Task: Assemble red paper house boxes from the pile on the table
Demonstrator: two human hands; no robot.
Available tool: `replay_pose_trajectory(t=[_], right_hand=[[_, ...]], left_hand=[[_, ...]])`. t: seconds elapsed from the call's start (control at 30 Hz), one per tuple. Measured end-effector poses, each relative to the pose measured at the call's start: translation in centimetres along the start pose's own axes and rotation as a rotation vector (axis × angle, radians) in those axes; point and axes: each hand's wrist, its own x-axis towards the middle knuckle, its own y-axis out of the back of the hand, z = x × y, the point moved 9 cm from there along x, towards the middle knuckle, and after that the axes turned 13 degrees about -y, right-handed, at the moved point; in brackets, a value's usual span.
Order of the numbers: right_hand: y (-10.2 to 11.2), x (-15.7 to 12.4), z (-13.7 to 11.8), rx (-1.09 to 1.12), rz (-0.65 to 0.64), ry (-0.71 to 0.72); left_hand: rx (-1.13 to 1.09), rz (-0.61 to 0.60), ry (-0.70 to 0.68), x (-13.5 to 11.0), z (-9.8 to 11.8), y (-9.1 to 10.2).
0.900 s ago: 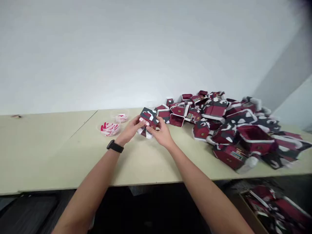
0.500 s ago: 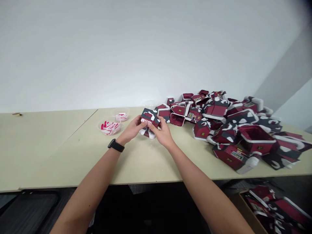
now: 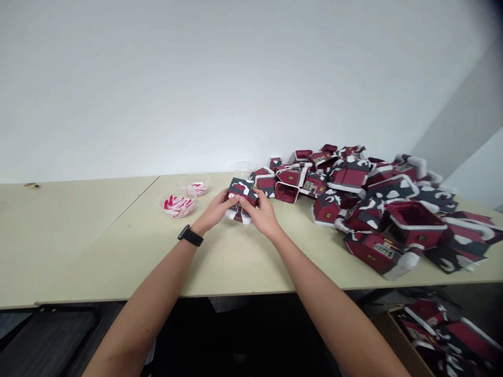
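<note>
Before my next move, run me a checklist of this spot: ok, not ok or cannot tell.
Left hand and right hand both on the small card house: ok.
House gripped from both sides: ok.
House resting on the table or lifted: cannot tell.
Clear cup of red-and-white pieces apart from the left hand: ok.
House apart from the pile of card houses: cannot tell, the gap is too small to judge.

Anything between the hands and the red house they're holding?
Nothing visible: the left hand and right hand are both directly on the red house. The pile of houses lies close behind it, to the right.
</note>
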Motion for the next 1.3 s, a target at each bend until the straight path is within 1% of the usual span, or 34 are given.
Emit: replay_pose_trajectory(t=[0.2,0.3,0.5,0.63,0.73,0.9,1.1,1.3], right_hand=[[0.2,0.2,0.5,-0.072,0.018,-0.030],[0.2,0.1,0.4,-0.091,0.007,-0.029],[0.1,-0.1,0.3,-0.090,0.003,-0.012],[0.1,0.0,0.9,-0.092,0.016,-0.039],[0.0,0.1,1.2,-0.088,-0.003,-0.046],[0.1,0.0,1.2,-0.087,-0.028,-0.067],[0.1,0.0,1.3,-0.097,-0.036,-0.073],[-0.1,-0.2,1.0,-0.072,-0.053,-0.075]], left_hand=[[0.012,-0.011,0.014,-0.1,-1.2,0.0],[0.011,-0.002,0.008,-0.2,-1.2,0.0],[-0.064,0.049,0.011,-0.4,-1.2,0.0],[-0.133,0.049,0.028,-0.5,-1.9,-0.1],[-0.172,0.051,0.062,-0.6,-2.5,-0.2],[-0.195,0.060,0.051,-0.8,-2.1,-0.2],[-0.219,0.056,0.054,-0.9,-2.5,-0.2],[-0.233,0.098,0.016,-0.8,-1.7,-0.2]])
